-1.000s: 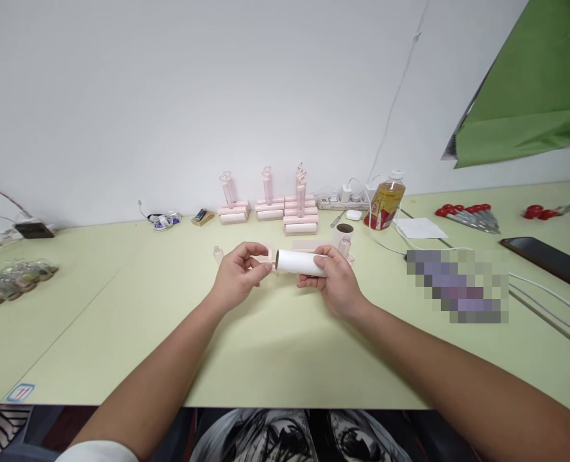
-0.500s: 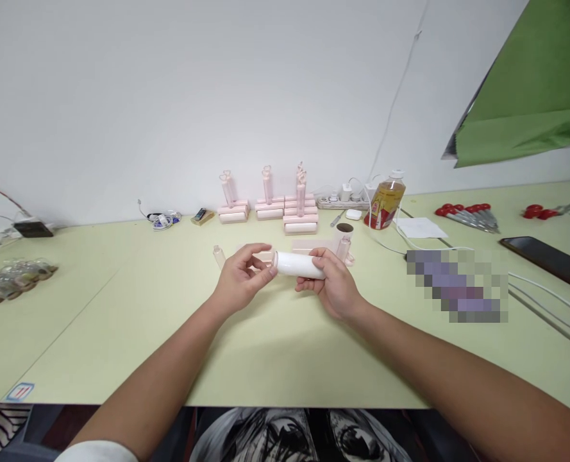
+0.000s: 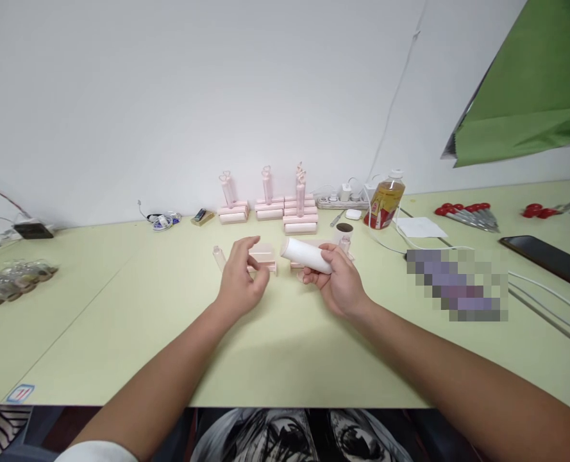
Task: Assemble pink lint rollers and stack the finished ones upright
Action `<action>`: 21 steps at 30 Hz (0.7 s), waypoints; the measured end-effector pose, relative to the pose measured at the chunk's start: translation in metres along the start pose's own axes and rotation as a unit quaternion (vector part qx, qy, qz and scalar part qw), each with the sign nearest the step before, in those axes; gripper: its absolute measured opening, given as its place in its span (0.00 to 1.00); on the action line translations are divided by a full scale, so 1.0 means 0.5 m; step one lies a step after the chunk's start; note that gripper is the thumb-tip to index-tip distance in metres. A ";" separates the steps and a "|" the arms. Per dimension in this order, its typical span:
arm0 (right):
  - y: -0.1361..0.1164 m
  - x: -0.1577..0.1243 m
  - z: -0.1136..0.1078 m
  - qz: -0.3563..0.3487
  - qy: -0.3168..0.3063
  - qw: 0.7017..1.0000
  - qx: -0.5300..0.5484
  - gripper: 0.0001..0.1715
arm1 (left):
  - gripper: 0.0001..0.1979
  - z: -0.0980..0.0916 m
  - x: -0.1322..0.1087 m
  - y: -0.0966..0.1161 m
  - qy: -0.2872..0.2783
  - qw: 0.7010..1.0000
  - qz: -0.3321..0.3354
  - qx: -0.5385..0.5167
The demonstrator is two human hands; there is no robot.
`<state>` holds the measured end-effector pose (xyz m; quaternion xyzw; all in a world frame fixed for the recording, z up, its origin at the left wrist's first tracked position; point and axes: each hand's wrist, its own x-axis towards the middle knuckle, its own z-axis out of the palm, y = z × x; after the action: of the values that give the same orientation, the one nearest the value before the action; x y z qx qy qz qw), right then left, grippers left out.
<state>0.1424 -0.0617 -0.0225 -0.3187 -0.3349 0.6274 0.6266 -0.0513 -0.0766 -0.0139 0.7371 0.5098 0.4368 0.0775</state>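
Observation:
My right hand point(image 3: 345, 282) grips a white lint roller roll point(image 3: 306, 254) by its right end, and the roll tilts up toward the left. Apart from the roll, my left hand point(image 3: 240, 279) hovers with fingers spread and nothing visible in them. Just behind my left hand lies a pale pink roller part point(image 3: 267, 264), partly covered by its fingers. Another pink part lies behind the white roll, mostly hidden. A clear pink handle point(image 3: 218, 256) rests left of my left hand. Beyond my right hand stands a white roll with a dark hollow core point(image 3: 345, 230).
Pink lint rollers point(image 3: 300, 221) are stacked by the wall, with several handles upright on them. A drink bottle point(image 3: 385, 200), a power strip point(image 3: 342, 203) and white paper point(image 3: 422, 227) are at the back right. A black phone point(image 3: 549, 260) and cables lie further right.
My left hand has let go of the roll's left end and moved slightly left. The roll, still in my right hand, has shifted right and its left end has risen.

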 end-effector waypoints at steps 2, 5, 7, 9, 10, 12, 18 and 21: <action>-0.001 0.001 -0.001 -0.010 -0.008 1.000 0.003 0.15 | 0.22 -0.005 0.011 -0.018 -0.047 0.992 -0.048 0.111; -0.001 0.001 -0.003 -0.019 -0.020 1.000 -0.003 0.18 | 0.18 0.002 0.019 -0.034 -0.170 0.957 -0.078 0.224; 0.000 0.000 -0.003 -0.022 -0.021 0.999 -0.013 0.21 | 0.16 0.011 0.019 -0.034 -0.222 0.936 -0.084 0.262; 0.000 -0.002 -0.002 -0.027 -0.021 0.999 -0.020 0.24 | 0.14 0.018 0.018 -0.030 -0.240 0.922 -0.082 0.291; 0.000 -0.003 -0.001 -0.030 -0.021 0.999 -0.023 0.25 | 0.14 0.020 0.017 -0.027 -0.243 0.918 -0.078 0.304; -0.001 -0.004 0.002 -0.035 -0.023 0.999 -0.026 0.27 | 0.13 0.021 0.015 -0.020 -0.252 0.907 -0.069 0.329; 0.005 0.001 0.000 -0.030 -0.025 0.998 -0.048 0.26 | 0.11 0.022 0.011 0.009 -0.314 0.877 -0.076 0.354; 0.010 0.007 -0.005 -0.036 -0.017 0.997 -0.071 0.24 | 0.12 0.023 0.011 0.016 -0.316 0.894 -0.086 0.306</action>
<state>0.1418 -0.0581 -0.0280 -0.3399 -0.4004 0.5843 0.6187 -0.0369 -0.0720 -0.0131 0.7767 0.6285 -0.0055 0.0423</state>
